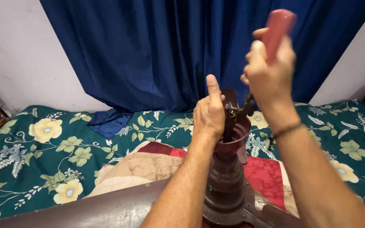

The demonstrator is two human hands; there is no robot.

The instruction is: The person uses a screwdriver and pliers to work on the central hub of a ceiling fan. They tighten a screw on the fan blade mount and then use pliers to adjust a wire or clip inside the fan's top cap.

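My left hand is wrapped around the top of the ceiling fan, fingers closed on the dark metal rod that rises out of the maroon cup-shaped canopy, my thumb pointing straight up. My right hand is clenched on the red handle of the pliers, raised higher and a little to the right, with the dark nose of the tool reaching down to the fitting at the head of the rod. The fan stands upright in the near middle of the scene, its motor housing below my wrists, one long brown blade running off to the near left and another blade showing at the near right. It rests on a red and beige patchwork cloth spread over the dark green floral bedsheet, with a blue curtain hanging at the far side. I judge this thing to be heavy and stiff, all metal in the housing and rod, so it will not flex, but sitting on soft bedding it can rock or tip when I lever against it. The painted canopy looks smooth and may slip under a palm; the rod gives a surer grip, and that is where I brace. The blades look thin and could bend if the weight comes down on them, so I would lift it by the rod or the housing, never by a blade. The plastic handle is blurred, and I cannot tell exactly what the tool's nose grips.
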